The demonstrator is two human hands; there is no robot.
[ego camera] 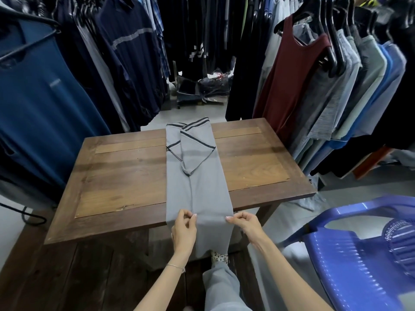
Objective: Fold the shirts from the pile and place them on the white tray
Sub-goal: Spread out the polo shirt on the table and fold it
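Observation:
A grey shirt (197, 180) with dark stripes on its sleeve ends lies as a long narrow strip down the middle of the wooden table (125, 176). Both sleeves are folded in and cross near the far end. The shirt's near end hangs over the table's front edge. My left hand (184, 230) pinches the fabric near the middle seam at that edge. My right hand (243, 223) pinches the strip's right side at the same edge. No white tray and no pile of shirts is in view.
Racks of hanging clothes crowd the left, back and right sides. A blue plastic chair (359, 254) stands at the lower right. Bagged goods (206, 88) sit on the floor beyond the table.

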